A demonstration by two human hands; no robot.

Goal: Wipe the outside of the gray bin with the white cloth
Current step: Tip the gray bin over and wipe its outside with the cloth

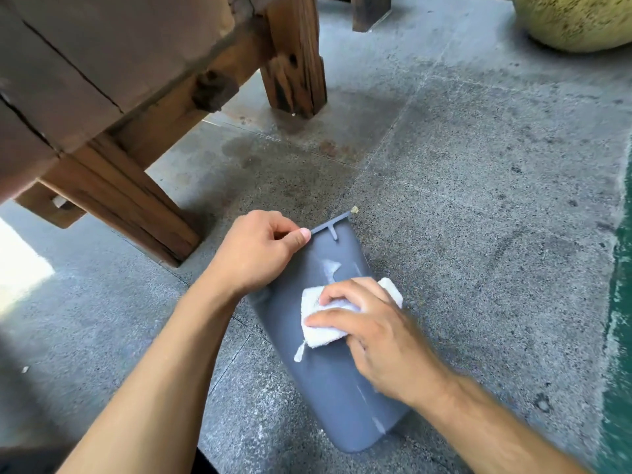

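The gray bin (328, 388) lies on its side on the concrete floor, its rim pointing away from me and its base toward me. My left hand (256, 251) grips the rim at the bin's far left corner, thumb on top. My right hand (376, 333) presses a folded white cloth (319, 328) flat against the upward-facing side of the bin, near its middle. A small tag hangs from the cloth's lower left corner. Pale streaks show on the bin above the cloth and near its base.
A heavy wooden table or bench (113, 97) stands to the left, its nearest leg (136, 213) close to my left hand. A second leg (297, 63) stands further back. A yellowish round pot (574, 18) sits at the top right. Green paint (619, 302) edges the floor on the right.
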